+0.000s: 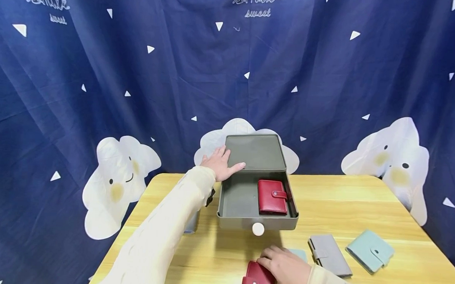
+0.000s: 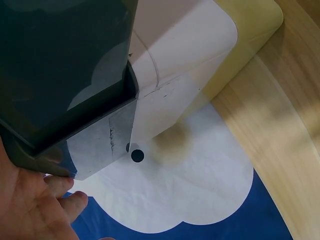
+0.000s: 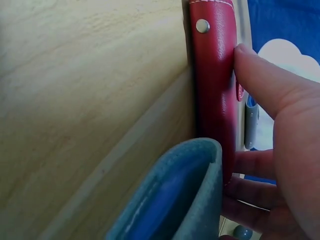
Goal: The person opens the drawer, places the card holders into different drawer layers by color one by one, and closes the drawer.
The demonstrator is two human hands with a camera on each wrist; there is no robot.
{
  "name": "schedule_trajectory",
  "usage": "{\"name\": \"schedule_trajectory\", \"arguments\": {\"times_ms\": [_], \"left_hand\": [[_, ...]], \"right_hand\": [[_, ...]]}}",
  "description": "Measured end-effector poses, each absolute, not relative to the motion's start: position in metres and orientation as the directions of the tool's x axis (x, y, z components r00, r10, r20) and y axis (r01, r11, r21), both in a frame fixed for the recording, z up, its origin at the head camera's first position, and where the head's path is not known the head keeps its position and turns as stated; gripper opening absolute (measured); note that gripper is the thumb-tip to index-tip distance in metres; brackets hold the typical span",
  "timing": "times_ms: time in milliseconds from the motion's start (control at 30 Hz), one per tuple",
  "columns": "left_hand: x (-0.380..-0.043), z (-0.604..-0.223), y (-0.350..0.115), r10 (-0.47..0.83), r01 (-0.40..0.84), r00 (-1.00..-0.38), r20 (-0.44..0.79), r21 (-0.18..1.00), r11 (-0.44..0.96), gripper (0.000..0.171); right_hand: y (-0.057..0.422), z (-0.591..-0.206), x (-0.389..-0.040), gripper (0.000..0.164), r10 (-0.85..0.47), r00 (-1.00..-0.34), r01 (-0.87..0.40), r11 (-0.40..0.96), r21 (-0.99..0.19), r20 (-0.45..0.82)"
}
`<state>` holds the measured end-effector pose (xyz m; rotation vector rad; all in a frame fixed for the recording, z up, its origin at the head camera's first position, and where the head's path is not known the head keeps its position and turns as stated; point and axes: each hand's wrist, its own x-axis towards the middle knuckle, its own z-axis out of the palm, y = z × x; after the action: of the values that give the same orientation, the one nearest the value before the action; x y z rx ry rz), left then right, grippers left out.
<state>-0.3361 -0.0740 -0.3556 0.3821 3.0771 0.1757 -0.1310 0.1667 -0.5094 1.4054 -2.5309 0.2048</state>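
A red wallet (image 1: pixel 258 277) with a snap strap lies on the table at the front, and my right hand (image 1: pixel 288 269) grips it. In the right wrist view, the thumb is on one edge of the wallet and the fingers are at the other. My left hand (image 1: pixel 221 164) rests with spread fingers on the left edge of the grey top (image 1: pixel 255 151) of a drawer box. Below that top, a grey drawer (image 1: pixel 240 197) with a white knob (image 1: pixel 258 229) is pulled out. Another red wallet (image 1: pixel 272 196) lies inside, on its right side.
Partly behind my right hand is a teal wallet (image 1: pixel 299 254). A grey wallet (image 1: pixel 330 254) and a light teal one (image 1: pixel 370 250) lie to the right. A blue-grey object (image 1: pixel 192 225) is partly hidden by my left sleeve. A dark blue curtain (image 1: pixel 200 66) hangs behind the table.
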Motion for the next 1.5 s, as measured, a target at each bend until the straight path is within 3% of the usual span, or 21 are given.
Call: {"name": "schedule_trajectory", "arguments": {"times_ms": [433, 667, 933, 1200, 1333, 1500], "left_hand": [[-0.332, -0.358, -0.076, 0.251, 0.245, -0.968, -0.026, 0.139, 0.959, 0.102], [-0.328, -0.355, -0.076, 0.256, 0.250, -0.966, -0.029, 0.122, 0.960, 0.103], [-0.329, -0.356, -0.076, 0.266, 0.262, -0.964, -0.020, 0.123, 0.957, 0.104], [-0.334, -0.362, -0.077, 0.248, 0.244, -0.968, -0.020, 0.127, 0.961, 0.107], [-0.335, -0.361, -0.077, 0.250, 0.245, -0.968, -0.017, 0.129, 0.961, 0.107], [-0.335, -0.358, -0.076, 0.255, 0.253, -0.967, -0.003, 0.138, 0.958, 0.105]], "right_hand": [[0.149, -0.510, -0.136, 0.074, -0.844, -0.496, -0.865, 0.500, -0.037, 0.203], [0.139, -0.504, -0.140, 0.065, -0.851, -0.519, -0.852, 0.507, -0.130, 0.079], [0.127, -0.505, -0.147, 0.061, -0.868, -0.496, -0.848, 0.488, -0.205, -0.016], [0.120, -0.505, -0.146, 0.067, -0.885, -0.461, -0.876, 0.444, -0.185, 0.059], [0.122, -0.502, -0.140, 0.069, -0.828, -0.540, -0.836, 0.505, -0.216, 0.153], [0.125, -0.494, -0.131, 0.081, -0.674, -0.718, -0.682, 0.634, -0.364, 0.172]]}}
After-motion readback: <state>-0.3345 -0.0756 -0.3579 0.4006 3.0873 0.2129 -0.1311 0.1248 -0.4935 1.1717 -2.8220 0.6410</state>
